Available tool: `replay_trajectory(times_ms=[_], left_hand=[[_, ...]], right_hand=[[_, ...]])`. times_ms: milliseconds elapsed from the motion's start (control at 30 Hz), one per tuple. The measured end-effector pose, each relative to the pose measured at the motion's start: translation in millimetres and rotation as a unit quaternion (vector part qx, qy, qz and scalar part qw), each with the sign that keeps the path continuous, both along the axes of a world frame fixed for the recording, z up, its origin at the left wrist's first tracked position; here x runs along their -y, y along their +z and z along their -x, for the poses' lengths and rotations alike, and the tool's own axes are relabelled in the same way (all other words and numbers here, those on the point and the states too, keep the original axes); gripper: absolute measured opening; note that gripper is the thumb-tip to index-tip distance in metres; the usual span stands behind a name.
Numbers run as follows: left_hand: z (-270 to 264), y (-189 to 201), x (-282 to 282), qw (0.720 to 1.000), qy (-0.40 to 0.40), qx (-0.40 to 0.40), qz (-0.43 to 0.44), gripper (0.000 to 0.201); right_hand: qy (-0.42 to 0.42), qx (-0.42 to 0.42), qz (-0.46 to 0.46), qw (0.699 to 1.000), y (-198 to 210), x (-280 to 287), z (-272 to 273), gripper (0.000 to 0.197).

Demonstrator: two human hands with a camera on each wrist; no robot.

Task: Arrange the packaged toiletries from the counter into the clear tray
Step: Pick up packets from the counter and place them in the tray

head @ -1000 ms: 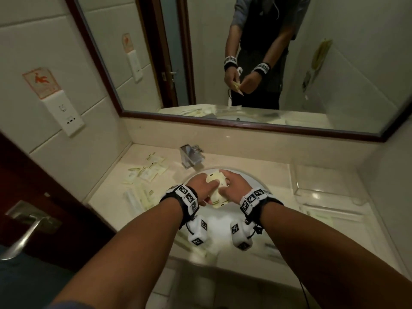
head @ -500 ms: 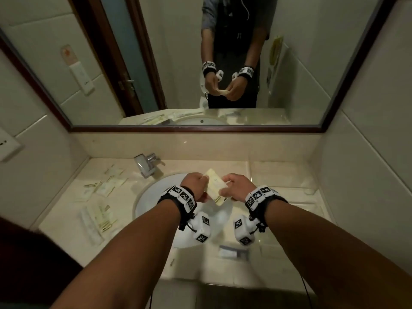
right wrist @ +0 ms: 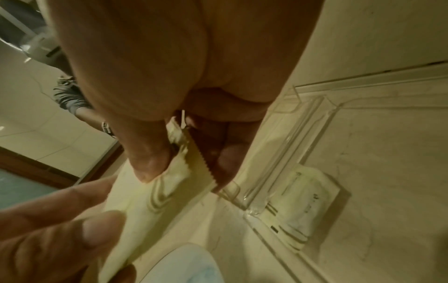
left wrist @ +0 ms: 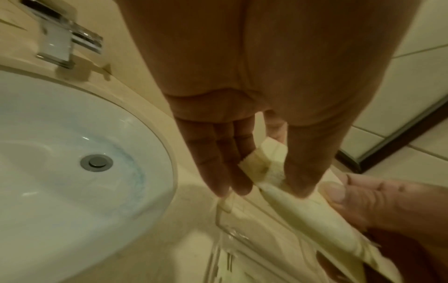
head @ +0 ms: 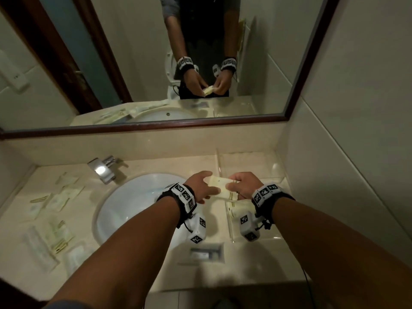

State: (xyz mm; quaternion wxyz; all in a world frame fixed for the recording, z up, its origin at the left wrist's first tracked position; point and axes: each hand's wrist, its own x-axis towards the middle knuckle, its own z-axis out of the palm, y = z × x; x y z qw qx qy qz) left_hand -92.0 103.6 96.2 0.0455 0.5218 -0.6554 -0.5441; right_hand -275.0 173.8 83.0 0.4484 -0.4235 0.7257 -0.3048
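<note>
head view: the left hand [head: 199,188] and right hand [head: 243,185] each pinch an end of a small stack of pale sachets [head: 220,186], held in the air above the gap between the sink [head: 124,210] and the near edge of the clear tray [head: 229,230]. the tray sits on the counter [head: 249,270] right of the basin, close to the side wall; one packet in the tray [head: 242,208] lies flat at its near end. more loose packets [head: 58,219] are scattered on the counter left of the sink, well apart from the tray. the tap [head: 103,169] stands behind the basin.

left wrist view: the left fingers [left wrist: 218,157] and thumb close narrowly on one end of the sachets [left wrist: 303,206], just above the tray's corner [left wrist: 223,226]; the right thumb [left wrist: 339,193] presses the other end. the basin rim runs just beside.

right wrist view: the right thumb [right wrist: 148,153] and fingers [right wrist: 225,157] pinch the serrated end of the sachets [right wrist: 150,206]. the tray wall [right wrist: 290,153] runs beside them, with the packet [right wrist: 308,201] inside flat on its floor.
</note>
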Motion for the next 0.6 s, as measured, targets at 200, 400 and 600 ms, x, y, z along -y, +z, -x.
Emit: replay_trajectory(times_ms=[200, 400, 600], left_hand=[[39.6, -19.0, -4.1, 0.999, -0.025, 0.008, 0.027, 0.047], [76.8, -37.7, -12.2, 0.998, -0.033, 0.042, 0.035, 0.047], [99.3, -52.2, -11.7, 0.998, -0.037, 0.051, -0.009, 0.05]], right_hand=[[-0.047, -0.023, -0.012, 0.999, -16.2, -6.7, 29.0, 0.03], [-0.158, 0.026, -0.08, 0.984, -36.3, -23.8, 53.4, 0.025], [-0.183, -0.083, -0.094, 0.975, -48.4, -37.9, 92.2, 0.024]])
